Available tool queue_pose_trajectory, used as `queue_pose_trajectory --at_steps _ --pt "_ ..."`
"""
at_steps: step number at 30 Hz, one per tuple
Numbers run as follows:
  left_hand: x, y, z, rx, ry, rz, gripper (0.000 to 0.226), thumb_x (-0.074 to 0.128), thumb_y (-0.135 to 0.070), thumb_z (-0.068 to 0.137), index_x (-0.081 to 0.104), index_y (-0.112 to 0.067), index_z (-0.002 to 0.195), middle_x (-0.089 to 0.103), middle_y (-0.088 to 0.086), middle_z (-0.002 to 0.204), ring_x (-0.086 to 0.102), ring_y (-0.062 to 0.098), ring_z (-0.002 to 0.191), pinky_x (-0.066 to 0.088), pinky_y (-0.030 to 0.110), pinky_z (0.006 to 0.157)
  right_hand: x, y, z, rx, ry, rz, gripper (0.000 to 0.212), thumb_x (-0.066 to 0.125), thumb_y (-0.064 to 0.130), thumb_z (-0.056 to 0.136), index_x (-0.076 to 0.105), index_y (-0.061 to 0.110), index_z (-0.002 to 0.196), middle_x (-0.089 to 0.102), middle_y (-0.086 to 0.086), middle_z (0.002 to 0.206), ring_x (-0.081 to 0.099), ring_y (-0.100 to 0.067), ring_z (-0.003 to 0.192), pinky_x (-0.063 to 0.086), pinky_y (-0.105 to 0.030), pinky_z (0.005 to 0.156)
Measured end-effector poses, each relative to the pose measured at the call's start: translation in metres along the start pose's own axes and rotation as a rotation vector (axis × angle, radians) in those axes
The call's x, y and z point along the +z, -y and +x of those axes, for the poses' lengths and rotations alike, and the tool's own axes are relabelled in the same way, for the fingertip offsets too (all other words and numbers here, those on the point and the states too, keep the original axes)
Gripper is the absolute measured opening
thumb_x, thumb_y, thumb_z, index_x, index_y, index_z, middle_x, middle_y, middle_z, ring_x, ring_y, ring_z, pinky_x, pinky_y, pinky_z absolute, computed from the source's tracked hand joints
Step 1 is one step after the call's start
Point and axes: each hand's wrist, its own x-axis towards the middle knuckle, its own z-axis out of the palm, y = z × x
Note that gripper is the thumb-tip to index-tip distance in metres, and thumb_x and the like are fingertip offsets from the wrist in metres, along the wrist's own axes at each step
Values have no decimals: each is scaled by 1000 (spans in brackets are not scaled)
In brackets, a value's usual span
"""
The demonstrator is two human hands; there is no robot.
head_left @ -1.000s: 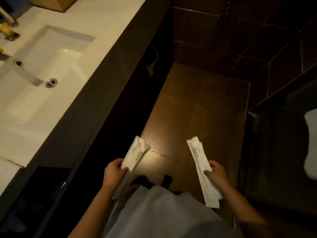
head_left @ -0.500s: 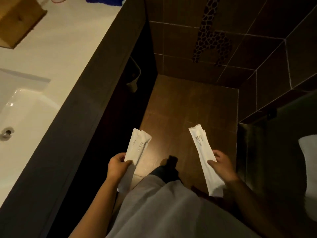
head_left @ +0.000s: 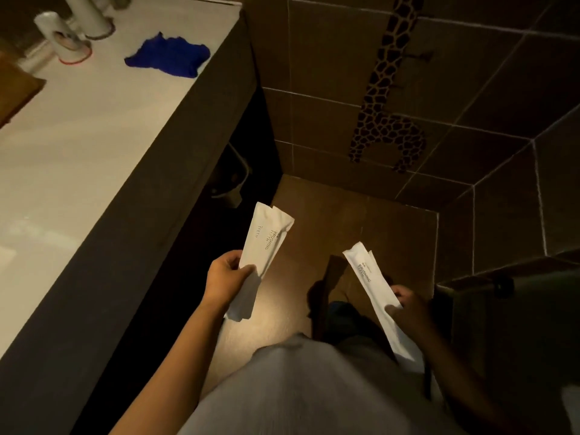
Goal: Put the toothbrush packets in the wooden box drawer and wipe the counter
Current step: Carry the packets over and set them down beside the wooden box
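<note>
My left hand (head_left: pixel 226 277) pinches white toothbrush packets (head_left: pixel 265 243) printed "BRUSHING TEETH", held over the dark floor beside the counter's front. My right hand (head_left: pixel 408 309) grips another long white toothbrush packet (head_left: pixel 373 293) near its middle. Both point up and away from me. The white counter (head_left: pixel 78 152) runs along the left. A corner of the wooden box (head_left: pixel 17 89) shows at the far left edge; its drawer is out of sight. A crumpled blue cloth (head_left: pixel 171 56) lies on the counter's far end.
Two white cups (head_left: pixel 67 37) stand at the counter's back left. The counter has a dark front panel (head_left: pixel 150 199). A brown tiled wall with a giraffe decal (head_left: pixel 386 114) closes the far end. A dark glass partition (head_left: pixel 502 309) stands on the right.
The view has swung up and toward the counter's far end: the sink is gone from sight, the cups and blue cloth have appeared. Both hands still hold their packets, the left one raised slightly.
</note>
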Motion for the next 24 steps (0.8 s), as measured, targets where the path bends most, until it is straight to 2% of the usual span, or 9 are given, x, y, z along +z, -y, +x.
queue_pose_trajectory --at_steps 4,9,13,18,24 --pt "20 -10 20 -166 -92 7 24 63 -7 82 65 -4 106 65 14 101 56 21 86 41 31 73 -44 73 84 -141 76 -74 33 63 2 81 57 3 113 61 -19 119 58 -36 108 50 -47 93" --pt "22 -14 24 -375 -217 -86 25 64 -8 82 65 -7 107 62 7 94 59 26 88 40 31 72 -67 195 149 -401 246 -168 29 57 1 86 55 8 114 61 -11 118 58 -29 109 49 -37 88" --pt "12 0 15 -549 -359 -187 33 64 -10 83 61 -11 115 63 8 105 56 20 91 44 33 78 -50 270 184 -535 355 -183 33 57 1 85 55 9 116 62 -11 119 59 -27 107 49 -34 85" --pt "-1 18 30 -680 -479 -269 35 65 -8 82 60 -7 117 64 17 116 56 21 92 46 36 79 -9 319 214 -567 470 -239 32 57 -2 82 57 10 112 65 -11 112 61 -25 102 49 -32 80" --pt "-42 4 100 -640 -474 -292 31 65 -7 81 63 -7 112 65 12 111 55 19 90 42 31 75 15 351 239 -517 512 -260 32 56 -7 83 56 3 113 64 -15 113 60 -24 103 47 -31 85"
